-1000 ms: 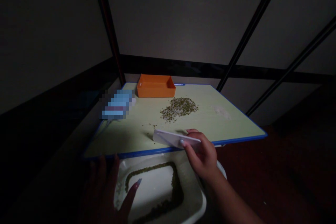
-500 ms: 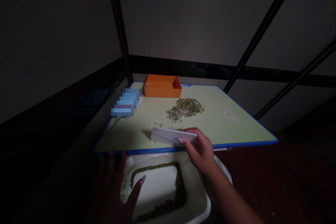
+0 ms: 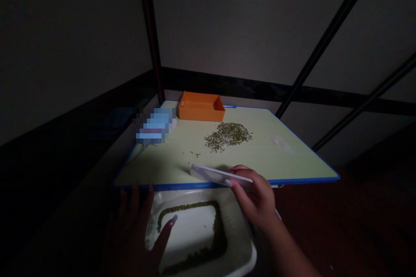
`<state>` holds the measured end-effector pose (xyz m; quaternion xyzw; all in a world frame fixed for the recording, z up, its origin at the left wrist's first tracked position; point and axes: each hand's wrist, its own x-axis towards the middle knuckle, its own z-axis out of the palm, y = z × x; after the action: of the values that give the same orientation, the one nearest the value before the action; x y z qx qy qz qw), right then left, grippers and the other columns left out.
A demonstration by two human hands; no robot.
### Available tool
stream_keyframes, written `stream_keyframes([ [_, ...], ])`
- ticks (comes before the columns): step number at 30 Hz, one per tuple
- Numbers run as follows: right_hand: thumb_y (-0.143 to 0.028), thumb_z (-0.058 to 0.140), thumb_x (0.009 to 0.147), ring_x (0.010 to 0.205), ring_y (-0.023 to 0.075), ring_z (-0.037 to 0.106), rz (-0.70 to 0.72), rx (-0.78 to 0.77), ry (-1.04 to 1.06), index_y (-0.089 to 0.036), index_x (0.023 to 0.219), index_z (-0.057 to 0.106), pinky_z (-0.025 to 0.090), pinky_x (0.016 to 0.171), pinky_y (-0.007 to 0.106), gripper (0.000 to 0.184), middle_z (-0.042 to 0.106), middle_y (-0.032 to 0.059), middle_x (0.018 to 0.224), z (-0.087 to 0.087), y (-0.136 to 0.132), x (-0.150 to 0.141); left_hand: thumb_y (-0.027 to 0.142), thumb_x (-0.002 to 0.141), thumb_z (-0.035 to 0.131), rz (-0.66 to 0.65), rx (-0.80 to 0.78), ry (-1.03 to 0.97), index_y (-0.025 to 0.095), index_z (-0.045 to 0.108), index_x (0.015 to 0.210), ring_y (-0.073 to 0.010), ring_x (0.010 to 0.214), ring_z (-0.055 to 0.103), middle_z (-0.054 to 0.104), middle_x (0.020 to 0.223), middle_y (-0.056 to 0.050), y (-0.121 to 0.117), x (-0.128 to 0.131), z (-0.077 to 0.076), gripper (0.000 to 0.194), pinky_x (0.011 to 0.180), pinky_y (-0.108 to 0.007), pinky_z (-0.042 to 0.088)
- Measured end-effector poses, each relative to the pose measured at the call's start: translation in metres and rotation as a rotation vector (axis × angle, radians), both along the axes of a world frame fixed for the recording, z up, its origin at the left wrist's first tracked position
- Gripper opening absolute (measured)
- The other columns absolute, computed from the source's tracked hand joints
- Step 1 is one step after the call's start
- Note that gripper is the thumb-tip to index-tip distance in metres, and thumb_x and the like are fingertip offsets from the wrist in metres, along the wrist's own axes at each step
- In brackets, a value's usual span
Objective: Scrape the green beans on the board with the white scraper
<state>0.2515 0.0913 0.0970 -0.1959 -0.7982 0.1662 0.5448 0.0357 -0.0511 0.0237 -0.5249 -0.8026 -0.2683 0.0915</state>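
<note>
My right hand (image 3: 256, 190) grips a flat white scraper-like plate (image 3: 211, 174), thumb on the near face, at the front edge of the table. Below that edge is a white basin (image 3: 242, 242) with small green grains (image 3: 221, 233) gathered along its inner sides. My left hand (image 3: 139, 229) is at the basin's left side, fingers spread and thumb reaching over the inside; darkness hides much of it. On the pale green tabletop (image 3: 162, 166), a patch of similar grains (image 3: 229, 135) lies beyond the plate, with a few stray ones nearer.
An orange open tray (image 3: 201, 114) stands at the back of the table. Left of it lies a blurred blue item (image 3: 156, 126). A whitish patch of fine material (image 3: 281, 143) is on the right. Blue trim (image 3: 302, 180) edges the tabletop; dark-framed panels rise behind.
My right hand has drawn the white plate toward me and slightly right, down to the table's front edge. The left hand stays beside the basin. The view has shifted slightly.
</note>
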Motion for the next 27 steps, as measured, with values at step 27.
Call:
stream_keyframes([
  [27, -0.012, 0.053, 0.089, 0.08, 0.0169, 0.074, -0.068, 0.215, -0.103, -0.024, 0.101, 0.063, 0.059, 0.082, 0.032, 0.019, 0.078, 0.0041, 0.089, -0.008, 0.003, -0.022, 0.061, 0.084, 0.035, 0.003, -0.014, -0.005, 0.018, 0.04, 0.144, -0.0367, 0.15, 0.016, 0.026, 0.16, -0.02, 0.002, 0.0, 0.0, 0.074, 0.116, -0.063, 0.026],
])
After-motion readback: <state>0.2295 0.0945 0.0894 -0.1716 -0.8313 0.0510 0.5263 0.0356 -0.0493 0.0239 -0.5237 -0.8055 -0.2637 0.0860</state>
